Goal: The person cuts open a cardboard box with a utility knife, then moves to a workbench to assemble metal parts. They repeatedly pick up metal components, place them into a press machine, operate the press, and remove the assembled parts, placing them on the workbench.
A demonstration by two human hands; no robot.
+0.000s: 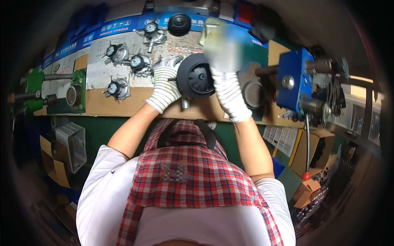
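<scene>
Lower centre of the frame: a red plaid apron (193, 180) over a white shirt (100, 184), with both forearms running up toward the bench (123, 107).

Centre frame: both hands wear striped knit gloves. The left hand (165, 84) grips the left rim of a black round part (196, 76), fingers curled around its edge. The right hand (228, 93) is clamped on the part's right side, fingers wrapped toward its top. The part is held upright between the two hands, just above the bench's near edge, with a short metal stub (185, 102) projecting below it.

Right of the hands: a grey ring (253, 94) lies on the bench, beside a blue press (294, 80). A lever with a red knob (306, 175) hangs down at the press's lower side.

Left of the hands: four valve assemblies (117, 53) with black round heads lie on a white sheet. At the far left edge stands a green fixture (36, 88).

Upper centre: a black cap (179, 23) lies on the bench at the far edge.
</scene>
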